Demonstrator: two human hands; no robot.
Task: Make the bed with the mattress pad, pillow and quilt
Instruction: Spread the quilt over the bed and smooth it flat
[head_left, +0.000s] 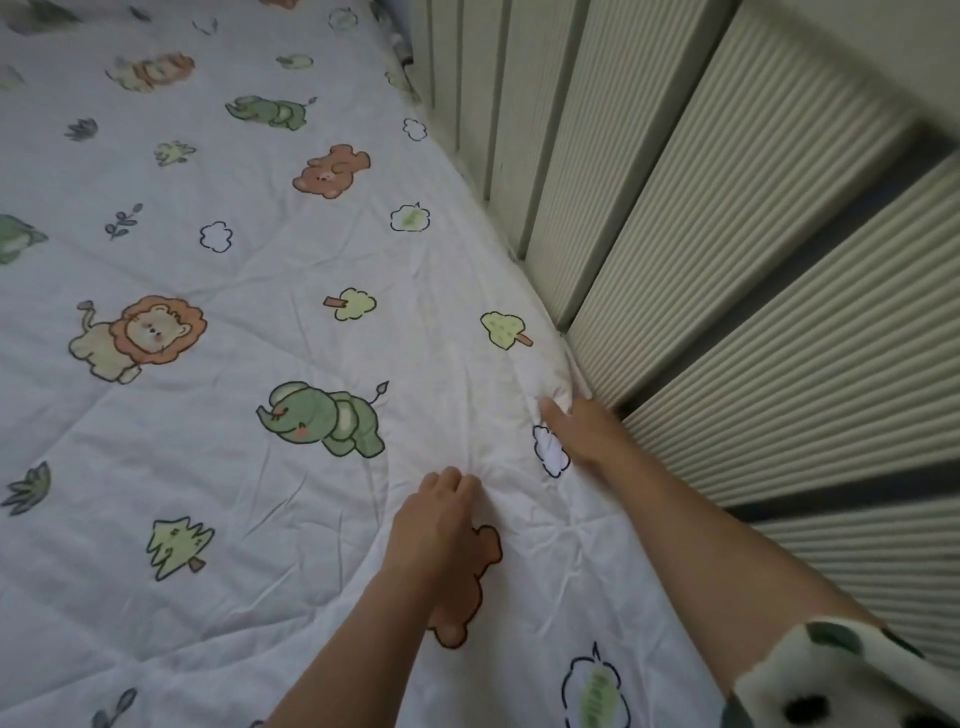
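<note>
quilt (234, 280) edge gripped by outstretched right hand (582, 434); left hand (441, 519), curled, bunches its fabric.

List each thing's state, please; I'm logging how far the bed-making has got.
White animal-print quilt: spread out, creased, edge bunched at the hands.
Left hand: pinches a fold of the quilt.
Right hand: grips the quilt's edge.
Pale ribbed wall panels: upright, alongside the quilt's edge.

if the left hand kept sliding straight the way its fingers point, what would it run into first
Nothing but flat quilt ahead of the left hand at first; further on, that line seems to reach the ribbed panels beside the bed, passing just left of the right hand.
</note>
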